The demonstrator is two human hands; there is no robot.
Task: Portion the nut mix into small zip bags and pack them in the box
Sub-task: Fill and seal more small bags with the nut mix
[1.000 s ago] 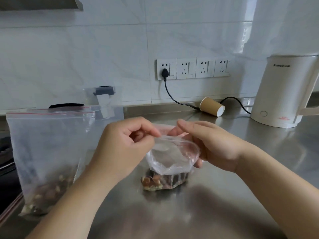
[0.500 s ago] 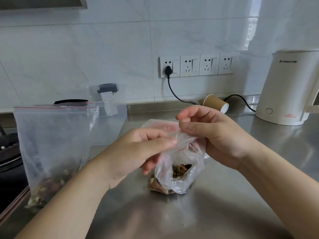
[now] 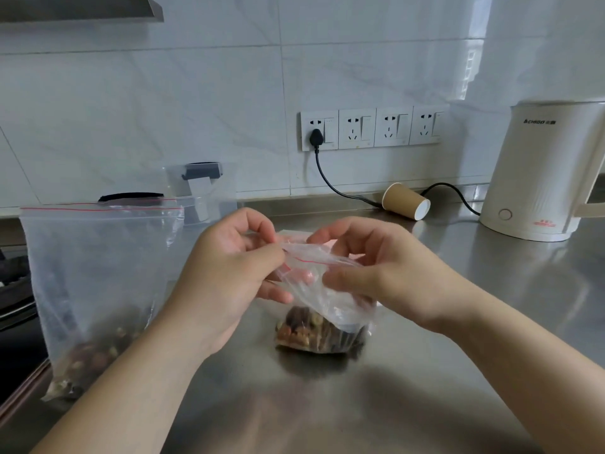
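A small clear zip bag (image 3: 330, 306) with a red seal line stands on the steel counter (image 3: 442, 371), its bottom filled with nut mix (image 3: 314, 332). My left hand (image 3: 229, 276) pinches the left end of the bag's top strip. My right hand (image 3: 383, 270) pinches the strip on the right side, fingers curled over it. The top of the bag is pulled nearly flat between both hands. A large clear zip bag (image 3: 98, 273) with nut mix at its bottom stands upright at the left. Behind it stands a clear plastic box (image 3: 206, 191) with a grey clasp.
A brown paper cup (image 3: 406, 201) lies on its side by the wall. A white electric kettle (image 3: 543, 178) stands at the right, its black cord (image 3: 330, 181) plugged into the wall sockets. A dark stove edge (image 3: 16, 290) lies at the far left.
The small bag's mouth, held wide open a second ago, is now drawn together into a flat strip. Both hands have moved up to its top edge.
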